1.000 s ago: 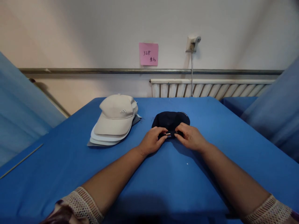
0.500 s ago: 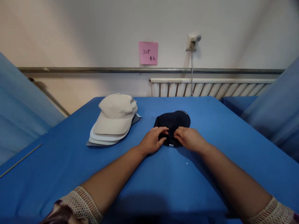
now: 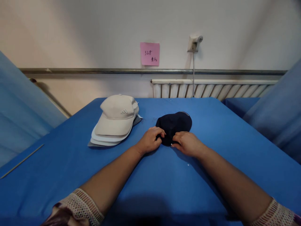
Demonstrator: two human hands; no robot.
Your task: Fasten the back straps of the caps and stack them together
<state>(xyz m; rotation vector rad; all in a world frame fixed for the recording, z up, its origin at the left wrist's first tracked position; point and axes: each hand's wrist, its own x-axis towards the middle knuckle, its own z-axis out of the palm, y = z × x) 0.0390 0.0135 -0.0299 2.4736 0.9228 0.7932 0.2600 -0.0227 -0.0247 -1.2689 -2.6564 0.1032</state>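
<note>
A dark navy or black cap (image 3: 172,123) lies on the blue-covered table, its brim at the far right. My left hand (image 3: 151,140) pinches the cap's near left edge with bent fingers. On the near right edge, my right hand (image 3: 187,142) grips the fabric between thumb and fingers. The inner side of the cap and parts of my fingertips are hidden. To the left of my hands rests a stack of caps, with a beige cap (image 3: 117,108) on top and white and grey brims (image 3: 109,138) showing beneath it.
The blue sheet (image 3: 150,182) covers the table. A thin stick (image 3: 22,161) lies at the left edge. Behind are a metal rail (image 3: 105,71), a radiator (image 3: 207,89), a plugged-in socket (image 3: 194,43) and a pink note (image 3: 150,54). Blue curtains (image 3: 23,103) hang at both sides.
Both hands have come slightly toward me and closed on the cap's near edge. My left fingers, apart before, are now bent onto the fabric. The cap stack stays put.
</note>
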